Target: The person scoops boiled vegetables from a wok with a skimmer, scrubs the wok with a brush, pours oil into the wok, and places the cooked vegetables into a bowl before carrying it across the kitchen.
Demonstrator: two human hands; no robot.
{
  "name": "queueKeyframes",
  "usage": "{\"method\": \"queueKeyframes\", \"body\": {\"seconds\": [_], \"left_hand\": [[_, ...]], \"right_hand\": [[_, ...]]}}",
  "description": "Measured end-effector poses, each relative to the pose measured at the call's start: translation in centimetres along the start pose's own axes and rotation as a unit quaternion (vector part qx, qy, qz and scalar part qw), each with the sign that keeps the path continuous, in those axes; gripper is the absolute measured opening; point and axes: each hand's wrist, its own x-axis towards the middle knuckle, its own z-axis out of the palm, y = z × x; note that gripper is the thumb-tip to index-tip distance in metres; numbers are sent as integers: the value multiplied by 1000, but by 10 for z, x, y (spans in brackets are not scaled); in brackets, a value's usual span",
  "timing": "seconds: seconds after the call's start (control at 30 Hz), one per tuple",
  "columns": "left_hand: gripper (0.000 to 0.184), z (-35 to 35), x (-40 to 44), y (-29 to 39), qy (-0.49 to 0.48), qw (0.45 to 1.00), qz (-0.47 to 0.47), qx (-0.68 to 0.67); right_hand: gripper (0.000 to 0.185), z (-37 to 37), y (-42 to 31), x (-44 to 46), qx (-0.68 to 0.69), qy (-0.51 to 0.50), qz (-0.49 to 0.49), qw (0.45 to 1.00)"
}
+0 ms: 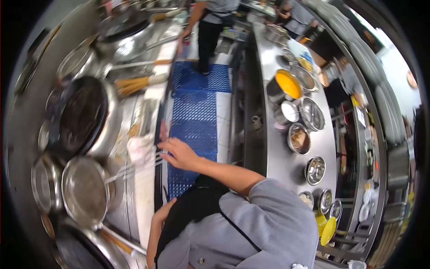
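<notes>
My right hand (180,154) reaches over the front edge of the stove counter, with its fingers stretched out and the thumb apart. Just beyond the fingertips lies a crumpled white cloth (141,150), and the wire handle (134,168) of a strainer ends close to the thumb. Whether the hand touches that handle I cannot tell. A blurred reddish shape (163,130) shows beside the fingers. Low against my black apron, at the counter edge, is my left hand (165,211); its fingers are mostly hidden. The round strainer (85,193) rests over a pot on the left.
A dark wok (83,119) and a bamboo brush (132,85) are on the stove side. Behind me runs a steel counter (286,154) bearing several bowls and a pot of orange liquid (288,84). A co-worker (210,31) stands farther along the blue mat (195,107).
</notes>
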Motion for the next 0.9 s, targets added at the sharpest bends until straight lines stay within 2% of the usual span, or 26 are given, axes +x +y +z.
{"method": "queueKeyframes", "body": {"seconds": [0.03, 0.07, 0.1, 0.13, 0.17, 0.2, 0.27, 0.3, 0.37, 0.4, 0.47, 0.53, 0.63, 0.73, 0.77, 0.87, 0.9], "left_hand": [[44, -4, 23, -9, 19, 1000, 3, -5], [44, -10, 41, -17, 37, 999, -2, 9], [44, -17, 58, -23, 49, 997, -14, 59], [44, -24, 73, -26, 51, 991, -29, 121], [44, -30, 87, -26, 50, 978, -43, 196], [45, -34, 102, -21, 45, 962, -53, 264], [46, -39, 136, -4, 18, 917, -62, 394], [47, -38, 155, 9, 1, 893, -60, 447], [49, -26, 202, 46, -50, 830, -44, 554], [50, -16, 225, 72, -77, 796, -39, 599], [49, 20, 256, 133, -147, 721, -60, 675], [49, 41, 266, 165, -214, 634, -95, 737], [46, 72, 313, 198, -134, 551, -13, 823], [40, 130, 282, 269, -110, 520, 50, 846], [34, 135, 295, 278, -118, 511, 78, 848], [30, 137, 371, 320, -32, 616, 139, 775], [30, 152, 383, 353, -33, 656, 121, 745]], "right_hand": [[25, 0, 32, -25, 26, -31, 80, 996], [31, 8, 72, -59, -3, -108, 161, 981], [40, -9, 84, -77, -16, -276, 295, 915], [48, 8, 123, -121, 3, -337, 342, 877], [62, 34, 165, -177, 82, -333, 351, 871], [58, 80, 224, -254, 178, -332, 401, 835], [55, 48, 227, -264, 260, -514, 349, 739], [53, 38, 235, -267, 183, -537, 312, 762], [51, 23, 253, -268, 83, -534, 326, 775], [51, 27, 260, -278, 68, -509, 378, 770], [50, 11, 255, -271, 78, -467, 438, 764], [49, -2, 252, -265, 97, -426, 473, 765], [47, -20, 256, -264, 120, -359, 513, 771], [45, -39, 256, -274, 145, -281, 557, 768], [45, -46, 253, -280, 154, -249, 578, 762], [43, -78, 244, -295, 165, -150, 642, 733], [43, -88, 239, -302, 165, -117, 665, 719]]}}
